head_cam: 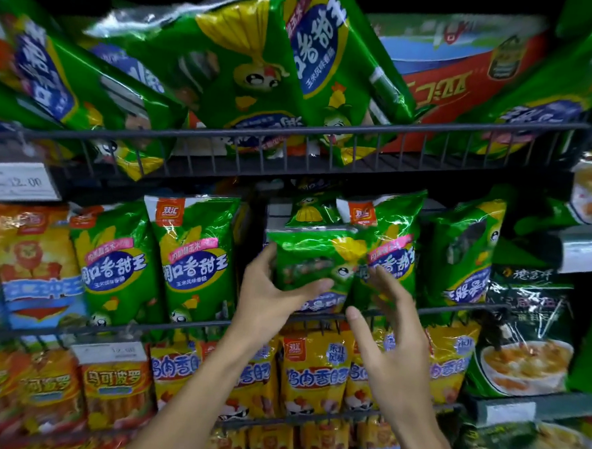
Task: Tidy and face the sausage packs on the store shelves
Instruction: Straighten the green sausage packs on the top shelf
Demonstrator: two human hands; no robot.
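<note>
On the middle shelf, behind its wire rail (454, 310), a green sausage pack (306, 259) sits turned sideways in front of an upright green pack (389, 243) with a red logo at its top corner. The left hand (266, 298) grasps the sideways pack, thumb across its front and fingers at its left edge. The right hand (388, 339) is released, fingers spread and slightly blurred, just before the upright pack's lower front; whether the fingertips touch it cannot be told. To the left on the same shelf stand two more green packs (197, 257) facing forward, and beside them orange packs (28, 261). To the right, another green pack (464, 253) leans. On the top shelf, large green packs (248, 57) lie tilted and jumbled against one another above the rail, next to a red box (449, 81). Below the hands, yellow packs (314, 373) stand in a row. A price tag (15, 180) reading 12.00 hangs at the left edge.
</note>
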